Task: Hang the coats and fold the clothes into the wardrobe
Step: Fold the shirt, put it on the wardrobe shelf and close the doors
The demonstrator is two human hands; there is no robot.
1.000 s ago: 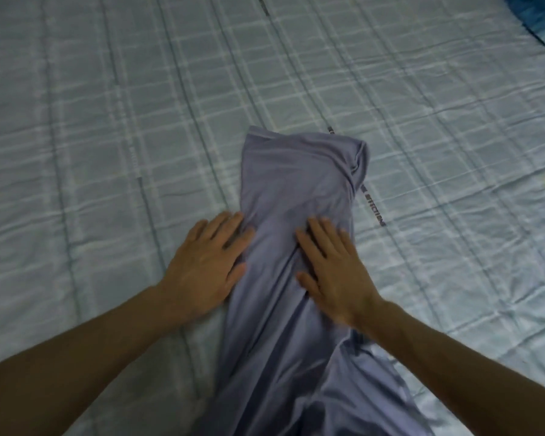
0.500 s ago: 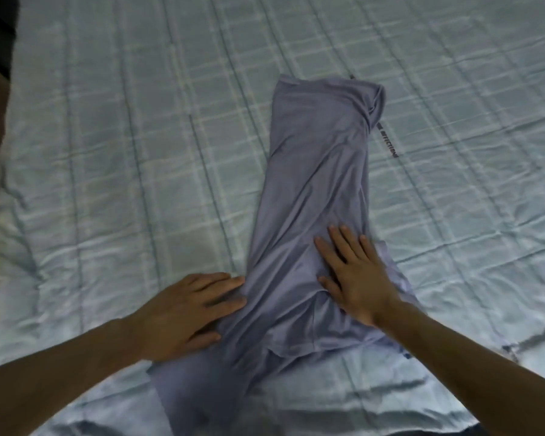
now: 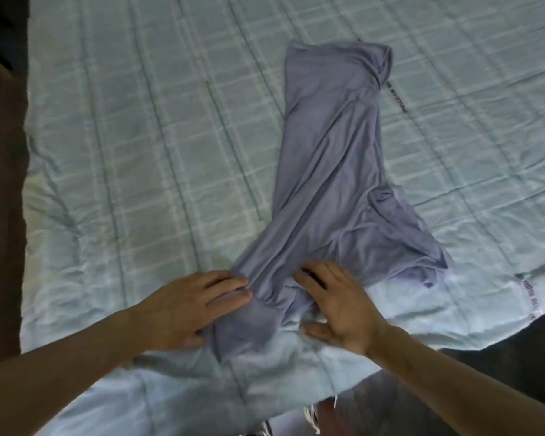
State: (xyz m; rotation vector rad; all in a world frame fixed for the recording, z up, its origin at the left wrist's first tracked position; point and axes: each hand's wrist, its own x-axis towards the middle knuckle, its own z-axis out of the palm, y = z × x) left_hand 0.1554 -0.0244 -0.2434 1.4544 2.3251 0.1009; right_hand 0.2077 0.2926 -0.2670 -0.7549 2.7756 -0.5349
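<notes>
A long grey-lilac garment (image 3: 328, 168) lies lengthwise on the bed (image 3: 132, 146), on top of a pale blue checked quilt (image 3: 469, 146). Its gathered end sits close to the bed's near edge and its other end reaches toward the middle of the bed. I cannot tell what kind of garment it is, and no wardrobe is in view.

The left hand (image 3: 183, 313) rests flat by the bed's near edge, its fingers (image 3: 230, 283) straight and together, with the tips against the left side of the gathered end. The right hand (image 3: 343, 309) lies flat on the same end from the other side, fingers straight and spread. Both hands are released, pressing rather than gripping.

This looks like smoothing and narrowing the cloth before a fold. The fabric seems thin and likely to slip, so slow flat strokes from the bed's near edge toward its middle should clear the bunched wrinkles between the hands. The flap fanning toward the bed's right side wants laying over the main strip first, so the long edges run parallel. The rolled corner at the far end needs flattening too.

A strip of dark lettering (image 3: 397, 97) is printed on the quilt toward the middle of the bed, and a second strip (image 3: 529, 297) sits near its right edge. Both are too blurred to read. No label shows on the garment.
</notes>
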